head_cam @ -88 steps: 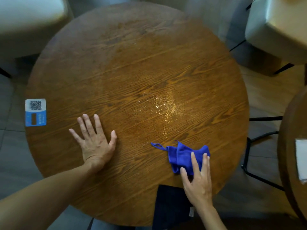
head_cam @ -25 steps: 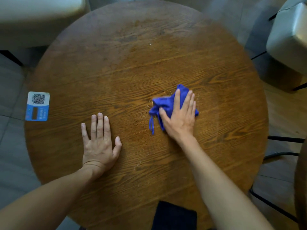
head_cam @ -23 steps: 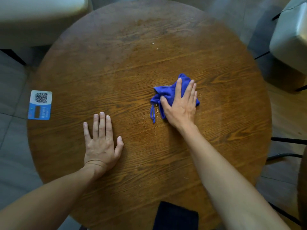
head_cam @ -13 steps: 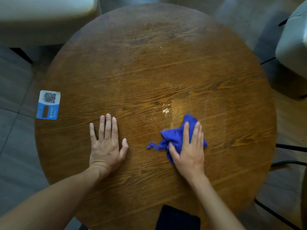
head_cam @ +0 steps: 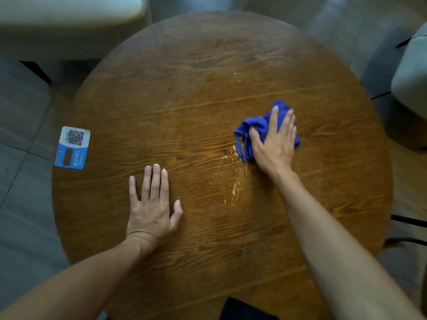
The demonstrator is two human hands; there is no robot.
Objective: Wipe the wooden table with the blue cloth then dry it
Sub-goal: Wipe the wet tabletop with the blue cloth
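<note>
Left hand (head_cam: 151, 211) is lying flat on the wooden table (head_cam: 184, 107), near-left, fingers straight, holding nothing. Wet streak (head_cam: 235, 181) is running near-to-far between the hands, ending at the cloth's near-left corner. Right hand (head_cam: 275, 142) is pressing the bunched blue cloth (head_cam: 256, 125) flat-fingered, right of centre. It's nearer the streak, so the next stroke is probably heading near-left.

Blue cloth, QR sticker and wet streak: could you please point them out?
blue cloth (head_cam: 258, 124): head view, bunched left part.
QR sticker (head_cam: 72, 147): head view, its middle.
wet streak (head_cam: 236, 190): head view, glistening line.
</note>
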